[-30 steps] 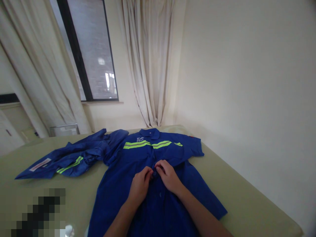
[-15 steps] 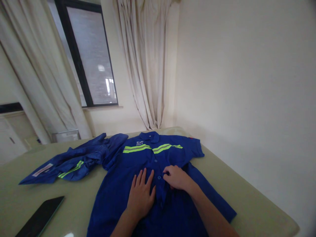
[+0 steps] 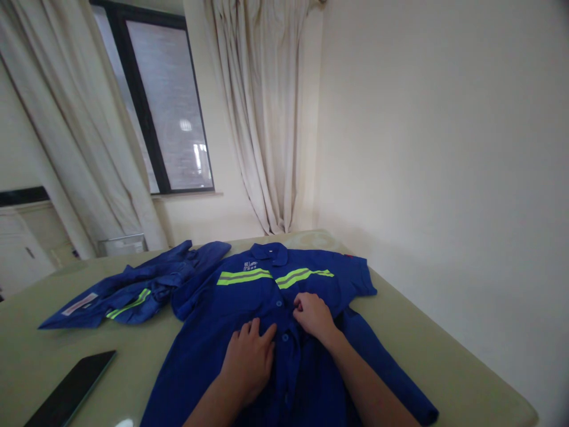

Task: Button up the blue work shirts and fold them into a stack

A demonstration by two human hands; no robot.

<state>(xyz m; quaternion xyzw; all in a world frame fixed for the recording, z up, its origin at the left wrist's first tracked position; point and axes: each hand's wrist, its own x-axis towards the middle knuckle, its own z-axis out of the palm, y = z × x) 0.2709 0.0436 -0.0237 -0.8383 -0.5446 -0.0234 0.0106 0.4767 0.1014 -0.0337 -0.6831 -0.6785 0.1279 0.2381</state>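
Observation:
A blue work shirt (image 3: 240,305) lies front up on the table, its collar at the far end. Yellow-green and grey reflective bands cross its chest, and buttons run down the front. My left hand (image 3: 249,359) rests on the shirt left of the button line, fingers bent but apart. Beside the buttons, my right hand (image 3: 315,317) is closed, pinching the shirt's front edge; its fingertips are partly hidden. Under my right forearm, a long blue cloth piece (image 3: 382,362) reaches toward the table's right side; I cannot tell whether it belongs to the shirt.
Another crumpled blue garment (image 3: 146,279) with a reflective band lies at the left. A dark flat tablet-like device (image 3: 73,388) rests nearer me. The pale green table (image 3: 448,362) runs along the wall at right. Curtains (image 3: 271,118) and a window (image 3: 169,107) stand behind.
The shirt has shifted slightly toward me and spread a little wider. My left hand has moved down and left, its flat fingers now bent. My right hand stays closed by the buttons.

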